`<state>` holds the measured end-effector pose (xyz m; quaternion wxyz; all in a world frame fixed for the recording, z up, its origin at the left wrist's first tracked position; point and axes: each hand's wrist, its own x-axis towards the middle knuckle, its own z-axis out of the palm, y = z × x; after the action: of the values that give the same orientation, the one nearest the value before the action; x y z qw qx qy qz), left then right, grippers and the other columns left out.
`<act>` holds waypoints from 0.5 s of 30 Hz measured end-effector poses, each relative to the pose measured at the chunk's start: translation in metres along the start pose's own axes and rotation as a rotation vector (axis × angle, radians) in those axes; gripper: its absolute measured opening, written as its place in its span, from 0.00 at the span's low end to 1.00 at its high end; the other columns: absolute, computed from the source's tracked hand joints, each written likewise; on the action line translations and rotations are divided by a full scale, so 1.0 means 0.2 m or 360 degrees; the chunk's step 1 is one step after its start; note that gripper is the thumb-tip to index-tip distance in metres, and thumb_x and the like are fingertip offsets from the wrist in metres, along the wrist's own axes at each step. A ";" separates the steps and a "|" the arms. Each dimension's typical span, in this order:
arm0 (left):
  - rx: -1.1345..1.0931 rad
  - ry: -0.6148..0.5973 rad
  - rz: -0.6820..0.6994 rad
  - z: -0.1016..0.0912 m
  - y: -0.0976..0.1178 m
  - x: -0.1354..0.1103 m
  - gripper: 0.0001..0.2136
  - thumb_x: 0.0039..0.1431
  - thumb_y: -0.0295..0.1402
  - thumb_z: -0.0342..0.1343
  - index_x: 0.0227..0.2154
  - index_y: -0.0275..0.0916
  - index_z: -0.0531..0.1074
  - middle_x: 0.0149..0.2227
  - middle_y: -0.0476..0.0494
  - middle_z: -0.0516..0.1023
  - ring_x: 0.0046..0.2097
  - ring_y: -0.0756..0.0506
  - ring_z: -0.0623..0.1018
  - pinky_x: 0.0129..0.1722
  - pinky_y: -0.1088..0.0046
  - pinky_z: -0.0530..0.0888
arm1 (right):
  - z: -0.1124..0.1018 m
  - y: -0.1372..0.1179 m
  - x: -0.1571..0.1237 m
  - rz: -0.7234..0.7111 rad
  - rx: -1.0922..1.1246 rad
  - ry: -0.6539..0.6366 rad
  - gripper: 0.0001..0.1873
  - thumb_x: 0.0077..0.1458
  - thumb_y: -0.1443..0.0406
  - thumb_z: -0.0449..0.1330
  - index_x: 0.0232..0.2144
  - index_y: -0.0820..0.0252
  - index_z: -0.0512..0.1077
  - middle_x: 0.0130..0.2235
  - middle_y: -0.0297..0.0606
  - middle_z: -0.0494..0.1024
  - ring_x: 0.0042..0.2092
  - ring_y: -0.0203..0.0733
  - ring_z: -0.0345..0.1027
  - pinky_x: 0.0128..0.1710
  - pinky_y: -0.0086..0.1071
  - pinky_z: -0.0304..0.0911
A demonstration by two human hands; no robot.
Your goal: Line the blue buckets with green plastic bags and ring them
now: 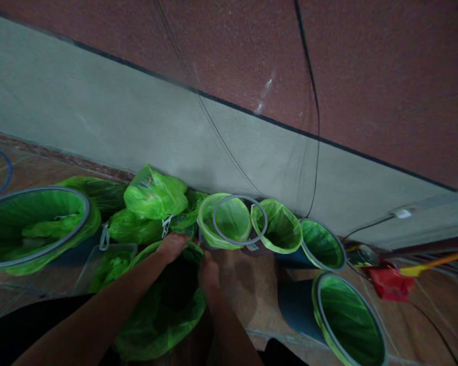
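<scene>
My left hand point(172, 246) and right hand point(208, 274) pinch the green bag point(164, 310) rim: thin, limp, slippery film, best gripped at its folded edge.

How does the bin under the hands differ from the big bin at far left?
The bin under the hands has a loose, crumpled green liner with no ring on it; the big bin at far left has its liner pinned flat by a grey ring around the rim. The left hand and right hand grip the near bin's liner edge; nobody touches the far-left one, which also looks wider. Both hold translucent green bags.
</scene>
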<state>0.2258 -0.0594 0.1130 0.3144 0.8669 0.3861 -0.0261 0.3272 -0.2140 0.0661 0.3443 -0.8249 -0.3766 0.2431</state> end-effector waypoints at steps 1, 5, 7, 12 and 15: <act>0.0026 0.0011 0.0002 -0.01 0.00 -0.01 0.11 0.55 0.23 0.56 0.39 0.41 0.79 0.45 0.37 0.82 0.52 0.39 0.78 0.60 0.62 0.64 | 0.00 0.01 0.00 0.0020 -0.0016 0.0008 0.18 0.55 0.72 0.50 0.44 0.60 0.74 0.33 0.41 0.81 0.37 0.43 0.76 0.37 0.30 0.66; 0.0226 0.0116 0.0015 -0.07 0.01 -0.05 0.27 0.49 0.21 0.59 0.55 0.41 0.72 0.57 0.33 0.75 0.61 0.34 0.71 0.65 0.50 0.56 | 0.00 0.07 -0.07 0.0155 -0.0028 0.0194 0.16 0.56 0.72 0.49 0.42 0.63 0.74 0.31 0.44 0.81 0.35 0.45 0.76 0.34 0.32 0.66; 0.0320 0.0177 -0.0030 -0.11 0.00 -0.08 0.30 0.49 0.25 0.61 0.58 0.42 0.69 0.61 0.32 0.72 0.62 0.31 0.69 0.64 0.47 0.57 | 0.01 0.13 -0.15 0.0275 -0.0022 0.0347 0.16 0.58 0.71 0.48 0.42 0.65 0.73 0.32 0.48 0.81 0.35 0.48 0.77 0.35 0.35 0.67; 0.0319 0.0223 -0.0277 -0.15 -0.02 -0.15 0.30 0.54 0.34 0.59 0.61 0.40 0.65 0.62 0.31 0.70 0.61 0.30 0.69 0.61 0.48 0.62 | 0.10 0.24 -0.46 0.0617 -0.0124 0.0585 0.15 0.61 0.65 0.49 0.41 0.66 0.73 0.35 0.56 0.80 0.35 0.55 0.77 0.34 0.41 0.67; 0.0273 0.0246 -0.0291 -0.14 -0.03 -0.17 0.29 0.58 0.38 0.56 0.62 0.37 0.64 0.61 0.30 0.71 0.60 0.31 0.70 0.59 0.49 0.64 | 0.10 0.22 -0.59 0.0506 -0.0186 0.0711 0.21 0.63 0.58 0.51 0.50 0.68 0.70 0.44 0.61 0.79 0.45 0.59 0.76 0.42 0.44 0.68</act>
<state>0.1918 -0.0633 0.1417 0.2048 0.8512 0.4828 -0.0206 0.2635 -0.3204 0.0380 0.3281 -0.9253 -0.1706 0.0841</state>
